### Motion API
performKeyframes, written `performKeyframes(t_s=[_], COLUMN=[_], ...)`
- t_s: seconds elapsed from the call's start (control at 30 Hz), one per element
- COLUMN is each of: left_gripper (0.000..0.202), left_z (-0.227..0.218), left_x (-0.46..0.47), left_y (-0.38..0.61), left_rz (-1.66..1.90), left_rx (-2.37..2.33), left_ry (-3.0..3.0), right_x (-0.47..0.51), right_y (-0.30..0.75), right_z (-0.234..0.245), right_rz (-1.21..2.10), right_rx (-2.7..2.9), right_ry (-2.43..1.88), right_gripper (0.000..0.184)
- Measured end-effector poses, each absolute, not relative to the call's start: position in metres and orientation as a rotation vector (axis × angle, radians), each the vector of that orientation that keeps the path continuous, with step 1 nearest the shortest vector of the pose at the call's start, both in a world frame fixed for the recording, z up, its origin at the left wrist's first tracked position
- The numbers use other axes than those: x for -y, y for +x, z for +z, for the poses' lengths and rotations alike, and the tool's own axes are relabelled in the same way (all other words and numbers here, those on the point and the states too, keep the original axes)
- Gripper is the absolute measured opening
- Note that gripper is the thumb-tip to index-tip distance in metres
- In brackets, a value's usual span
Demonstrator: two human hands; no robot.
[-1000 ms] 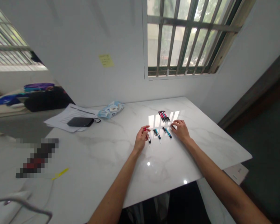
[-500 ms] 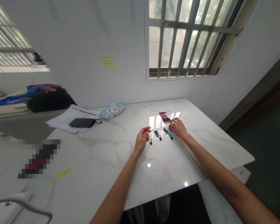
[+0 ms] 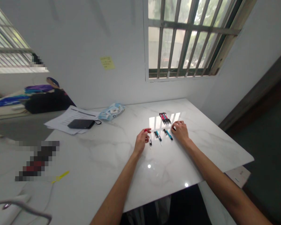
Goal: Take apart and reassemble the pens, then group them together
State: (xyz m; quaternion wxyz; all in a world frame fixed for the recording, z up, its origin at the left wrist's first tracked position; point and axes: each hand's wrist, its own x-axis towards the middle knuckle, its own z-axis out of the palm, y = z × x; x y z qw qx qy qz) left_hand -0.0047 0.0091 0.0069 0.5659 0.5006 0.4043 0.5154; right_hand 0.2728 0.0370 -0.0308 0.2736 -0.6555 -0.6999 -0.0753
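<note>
Table (image 3: 103,162): white, grey-veined, marble-look top, smooth, polished, throwing back sharp reflections. Row of pens (image 3: 165,118): smooth, plastic-looking barrels. Teal barrel (image 3: 169,135): same smooth plastic look. Soft packet (image 3: 111,112): thin plastic-looking film, crinkled, slight sheen. Loose sheets (image 3: 59,120): matt paper. Flat black case (image 3: 81,124): smooth, mostly matt. Sticky note (image 3: 107,62): matt paper. Wall (image 3: 84,47): smooth, matt, paint-like. Window bars (image 3: 182,26): metal-looking, dull. Black bag (image 3: 45,102): matt, cloth-like.

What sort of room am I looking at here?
Probably an office or study room, though it could be a home workspace: printed papers and a row of pens lie on the marble-patterned table, and a yellow note is on the wall.
</note>
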Motion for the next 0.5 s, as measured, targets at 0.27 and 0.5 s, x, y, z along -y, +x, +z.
performKeyframes(t_s=[0.27,0.5], left_gripper=[0.040,0.046], left_z=[0.004,0.011], left_x=[-0.011,-0.006], left_y=[-0.006,-0.004], left_rz=[1.239,1.251], left_rx=[-0.952,-1.074], left_ry=[1.182,1.353], right_x=[-0.038,-0.014], right_y=[0.273,0.246], right_z=[-0.031,-0.010], right_rz=[-0.167,0.333], right_rx=[1.829,1.744], right_ry=[-1.739,-1.384], right_gripper=[0.011,0.015])
